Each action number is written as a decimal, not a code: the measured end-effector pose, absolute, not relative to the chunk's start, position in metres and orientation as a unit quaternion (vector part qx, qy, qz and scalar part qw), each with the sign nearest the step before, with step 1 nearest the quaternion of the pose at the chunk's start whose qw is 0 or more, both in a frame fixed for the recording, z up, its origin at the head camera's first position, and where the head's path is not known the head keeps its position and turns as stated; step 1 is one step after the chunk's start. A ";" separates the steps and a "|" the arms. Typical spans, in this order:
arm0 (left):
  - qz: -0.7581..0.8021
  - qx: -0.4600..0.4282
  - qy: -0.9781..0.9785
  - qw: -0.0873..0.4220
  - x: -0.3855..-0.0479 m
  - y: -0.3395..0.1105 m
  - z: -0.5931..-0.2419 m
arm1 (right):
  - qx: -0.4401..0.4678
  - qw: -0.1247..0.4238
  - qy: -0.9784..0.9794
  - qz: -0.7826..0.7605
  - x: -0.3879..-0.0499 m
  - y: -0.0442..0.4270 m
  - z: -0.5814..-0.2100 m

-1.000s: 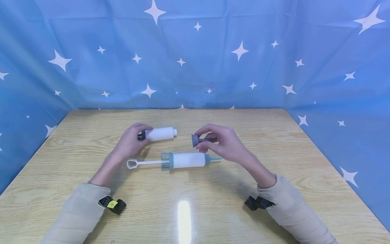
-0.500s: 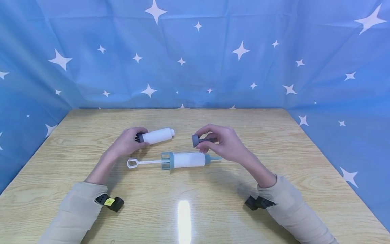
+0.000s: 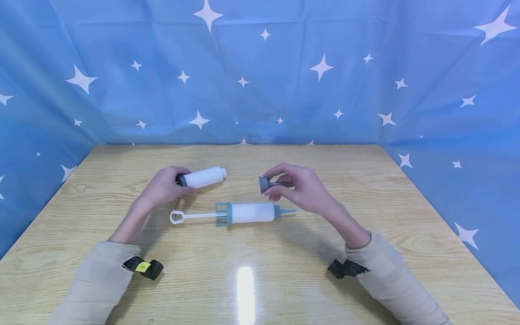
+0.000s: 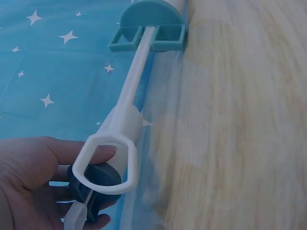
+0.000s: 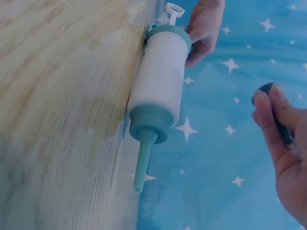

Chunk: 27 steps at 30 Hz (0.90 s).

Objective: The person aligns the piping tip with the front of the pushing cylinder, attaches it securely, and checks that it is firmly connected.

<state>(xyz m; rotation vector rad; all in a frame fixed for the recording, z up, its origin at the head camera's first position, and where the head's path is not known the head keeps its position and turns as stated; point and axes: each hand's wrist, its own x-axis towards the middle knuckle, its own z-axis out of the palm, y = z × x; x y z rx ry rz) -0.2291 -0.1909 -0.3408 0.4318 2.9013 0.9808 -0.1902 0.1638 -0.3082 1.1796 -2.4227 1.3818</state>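
Observation:
My left hand [image 3: 164, 185] grips a white syringe [image 3: 205, 177] by its dark collar [image 3: 181, 180], with the short white tip pointing right. In the left wrist view the thumb and fingers curl around that collar [image 4: 103, 176], and part of a white plunger [image 4: 76, 215] shows below it. A dark grey nozzle [image 3: 264, 184] is pinched between the thumb and fingers of my right hand [image 3: 306, 187], its wide end towards the white syringe and a gap between the two. In front of both hands a teal-and-white syringe [image 3: 252, 212] lies on the table, its plunger ring [image 3: 176, 217] to the left.
The wooden table [image 3: 304, 275] spreads under everything. A blue curtain [image 3: 260, 99] with white stars hangs behind it and along both sides. Black wrist cameras sit on the left sleeve [image 3: 97, 275] and the right sleeve [image 3: 394, 280].
My left hand has drawn back to the left with the white syringe, widening the gap to the nozzle. The right hand has shifted slightly right. The teal-and-white syringe has stayed put.

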 end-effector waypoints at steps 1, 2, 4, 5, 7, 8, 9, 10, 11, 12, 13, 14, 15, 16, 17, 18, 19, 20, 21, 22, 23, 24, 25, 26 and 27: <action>0.321 0.138 0.937 0.021 -0.229 -0.191 -0.339 | 0.387 0.057 -0.800 0.455 -0.191 0.164 -0.308; 0.325 0.138 0.935 0.017 -0.228 -0.191 -0.338 | 0.386 0.058 -0.801 0.454 -0.191 0.165 -0.308; 0.331 0.141 0.933 0.005 -0.227 -0.191 -0.335 | 0.383 0.060 -0.803 0.453 -0.193 0.166 -0.308; 0.333 0.142 0.932 -0.002 -0.226 -0.190 -0.333 | 0.382 0.061 -0.804 0.451 -0.193 0.166 -0.309; 0.336 0.145 0.930 -0.014 -0.225 -0.189 -0.330 | 0.379 0.064 -0.808 0.447 -0.195 0.168 -0.309; 0.338 0.147 0.929 -0.019 -0.225 -0.188 -0.329 | 0.376 0.065 -0.810 0.445 -0.197 0.169 -0.310; 0.339 0.148 0.929 -0.024 -0.224 -0.187 -0.328 | 0.374 0.067 -0.812 0.443 -0.198 0.170 -0.310; 0.340 0.151 0.928 -0.029 -0.223 -0.186 -0.326 | 0.371 0.068 -0.814 0.441 -0.199 0.172 -0.310; 0.341 0.154 0.927 -0.032 -0.223 -0.185 -0.325 | 0.368 0.069 -0.816 0.440 -0.200 0.173 -0.310; 0.343 0.156 0.926 -0.035 -0.222 -0.184 -0.324 | 0.366 0.072 -0.817 0.440 -0.201 0.174 -0.310; 0.346 0.159 0.924 -0.038 -0.222 -0.182 -0.323 | 0.364 0.073 -0.817 0.441 -0.202 0.176 -0.310; 0.348 0.162 0.922 -0.041 -0.221 -0.180 -0.322 | 0.364 0.076 -0.815 0.444 -0.203 0.177 -0.309; 0.349 0.166 0.921 -0.045 -0.220 -0.179 -0.321 | 0.365 0.079 -0.813 0.447 -0.203 0.178 -0.309; 0.350 0.171 0.920 -0.049 -0.219 -0.177 -0.320 | 0.365 0.081 -0.810 0.452 -0.204 0.180 -0.308; 0.351 0.176 0.918 -0.053 -0.218 -0.175 -0.318 | 0.367 0.084 -0.807 0.454 -0.204 0.181 -0.308; 0.354 0.182 0.916 -0.057 -0.217 -0.174 -0.317 | 0.369 0.088 -0.805 0.456 -0.205 0.182 -0.307; 0.356 0.189 0.913 -0.060 -0.216 -0.172 -0.316 | 0.370 0.090 -0.803 0.459 -0.205 0.184 -0.305; 0.358 0.196 0.911 -0.064 -0.215 -0.170 -0.314 | 0.371 0.093 -0.802 0.459 -0.205 0.185 -0.305; 0.360 0.204 0.908 -0.066 -0.214 -0.168 -0.313 | 0.371 0.095 -0.801 0.460 -0.205 0.186 -0.304; 0.361 0.212 0.906 -0.069 -0.213 -0.167 -0.312 | 0.370 0.097 -0.802 0.458 -0.205 0.187 -0.303; 0.363 0.219 0.903 -0.070 -0.212 -0.165 -0.311 | 0.369 0.099 -0.803 0.458 -0.206 0.189 -0.302; 0.364 0.226 0.901 -0.071 -0.211 -0.164 -0.310 | 0.368 0.100 -0.803 0.458 -0.205 0.190 -0.301; 0.364 0.233 0.899 -0.073 -0.209 -0.162 -0.309 | 0.366 0.102 -0.804 0.458 -0.206 0.191 -0.300; 0.364 0.242 0.896 -0.075 -0.208 -0.161 -0.308 | 0.366 0.103 -0.803 0.459 -0.206 0.192 -0.300; 0.365 0.250 0.894 -0.076 -0.207 -0.159 -0.307 | 0.365 0.106 -0.803 0.459 -0.206 0.193 -0.299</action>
